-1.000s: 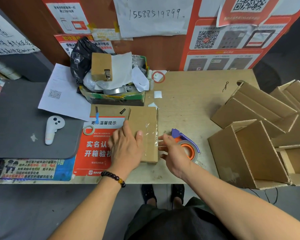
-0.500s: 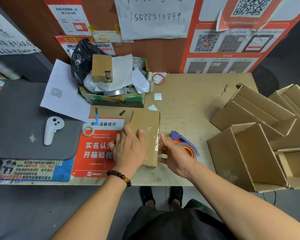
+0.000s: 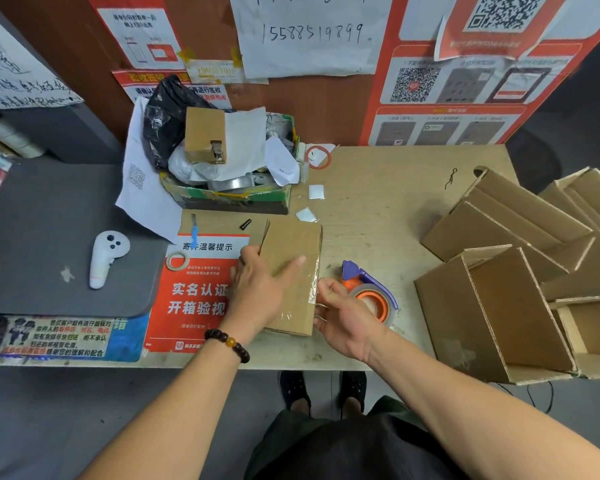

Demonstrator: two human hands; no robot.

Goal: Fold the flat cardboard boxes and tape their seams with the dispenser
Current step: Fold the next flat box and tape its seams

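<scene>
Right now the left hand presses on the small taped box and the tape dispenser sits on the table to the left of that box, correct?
Not quite. The head view shows the left hand on the small taped box, but the tape dispenser sits on the table to the right of it, beside the right hand.

Left hand (image 3: 257, 292) flat on taped cardboard box (image 3: 297, 258), right hand (image 3: 343, 317) at its edge, tape dispenser (image 3: 371, 292) just beside.

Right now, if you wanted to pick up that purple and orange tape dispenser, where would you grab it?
Probably by the purple frame arching over the roll of the tape dispenser, coming from above. It lies free on the table just past the right hand, and the orange hub is partly hidden by that hand.
</scene>
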